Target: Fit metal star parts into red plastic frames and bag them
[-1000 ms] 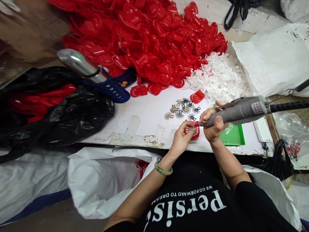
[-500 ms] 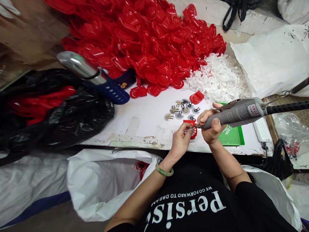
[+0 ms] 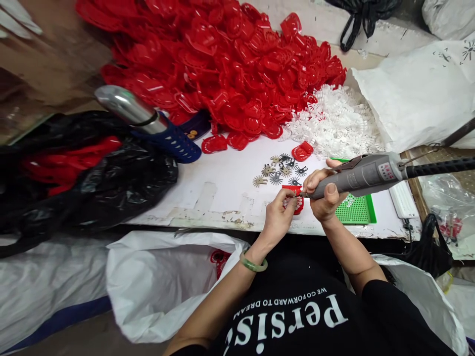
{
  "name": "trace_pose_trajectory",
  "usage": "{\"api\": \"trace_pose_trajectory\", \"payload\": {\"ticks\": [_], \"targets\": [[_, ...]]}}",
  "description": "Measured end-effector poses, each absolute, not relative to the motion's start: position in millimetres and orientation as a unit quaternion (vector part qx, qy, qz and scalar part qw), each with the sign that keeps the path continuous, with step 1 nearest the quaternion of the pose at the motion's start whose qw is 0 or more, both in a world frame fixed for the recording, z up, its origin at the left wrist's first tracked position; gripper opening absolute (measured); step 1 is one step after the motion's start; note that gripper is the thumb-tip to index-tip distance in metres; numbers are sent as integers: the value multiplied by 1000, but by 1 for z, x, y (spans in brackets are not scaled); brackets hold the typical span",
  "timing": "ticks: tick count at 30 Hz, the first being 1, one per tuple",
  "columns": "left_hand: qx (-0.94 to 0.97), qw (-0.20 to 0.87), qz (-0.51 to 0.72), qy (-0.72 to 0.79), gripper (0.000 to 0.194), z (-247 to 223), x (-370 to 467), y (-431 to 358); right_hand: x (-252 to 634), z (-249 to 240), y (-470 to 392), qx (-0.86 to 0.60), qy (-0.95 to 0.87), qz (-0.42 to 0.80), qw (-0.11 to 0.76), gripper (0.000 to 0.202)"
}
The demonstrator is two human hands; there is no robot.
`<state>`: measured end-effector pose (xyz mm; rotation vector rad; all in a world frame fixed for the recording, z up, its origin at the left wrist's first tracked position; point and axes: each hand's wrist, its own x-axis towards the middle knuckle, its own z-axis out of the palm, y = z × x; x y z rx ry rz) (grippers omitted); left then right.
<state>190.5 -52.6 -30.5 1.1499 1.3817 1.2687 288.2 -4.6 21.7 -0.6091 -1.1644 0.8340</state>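
Near the table's front edge, my left hand [image 3: 279, 213] pinches a small red plastic piece [image 3: 298, 206] with a white toothed part on it. My right hand [image 3: 325, 194] is wrapped round a grey electric screwdriver [image 3: 358, 175], held almost level, its tip at my left fingertips. What lies right under the tip is too small to tell. Several flat toothed metal pieces [image 3: 275, 178] lie just beyond my hands. A single red piece [image 3: 302, 151] rests behind them, and a green perforated tray [image 3: 356, 210] is partly under the screwdriver.
A large heap of red pieces [image 3: 237, 64] and a pile of white toothed pieces [image 3: 334, 123] cover the back. At the left are a black bag [image 3: 144, 183] and a blue holder [image 3: 172, 141] with a metal cylinder. An open white sack [image 3: 148, 287] hangs in front.
The view has shifted slightly, so the things at the left appear a little further right and lower. Both hands keep the same hold, with the screwdriver at the red piece.
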Motion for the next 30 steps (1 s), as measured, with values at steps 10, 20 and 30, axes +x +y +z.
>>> {"api": "trace_pose_trajectory", "payload": {"ticks": [10, 20, 30], "targets": [[375, 530, 523, 551, 29, -38, 191, -50, 291, 22, -7, -276, -506, 369, 729, 37], [367, 556, 516, 538, 30, -30, 191, -53, 286, 17, -8, -278, -514, 382, 716, 40], [376, 555, 515, 534, 28, -29, 190, -49, 287, 12, -3, -288, -528, 375, 705, 46]]}}
